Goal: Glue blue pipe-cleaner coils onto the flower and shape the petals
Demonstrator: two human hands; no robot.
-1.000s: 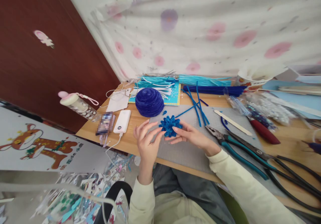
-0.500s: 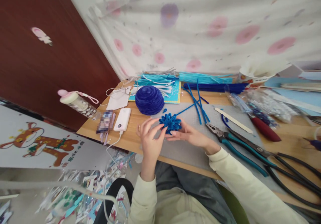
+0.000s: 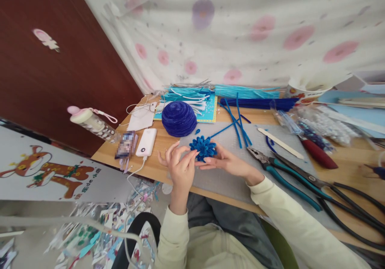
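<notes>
A blue pipe-cleaner flower (image 3: 202,147) with many looped petals is held above the near part of the grey mat (image 3: 222,184). My right hand (image 3: 226,161) grips it from the right and below, thumb in front; part of its fingers is hidden behind the petals. At the flower's left side, my left hand (image 3: 181,165) pinches a petal between thumb and index finger, with the other fingers loosely curled. Just beyond lies a small blue loop (image 3: 197,131). Behind the flower, a dark blue pipe-cleaner dome (image 3: 179,119) rests on the table, and loose blue pipe cleaners (image 3: 237,120) cross each other.
Pliers (image 3: 270,164), large scissors (image 3: 313,179), a wooden stick (image 3: 279,143) and a red-handled tool (image 3: 319,153) lie right. Bundled pipe cleaners (image 3: 258,103) line the back. A power bank (image 3: 146,142) and a bottle (image 3: 92,122) stand left; a paper tub (image 3: 306,92) is back right.
My left fingers have drawn closer together at the flower's left edge, and the flower has turned slightly. My right hand keeps its hold. The view has shifted a little.
</notes>
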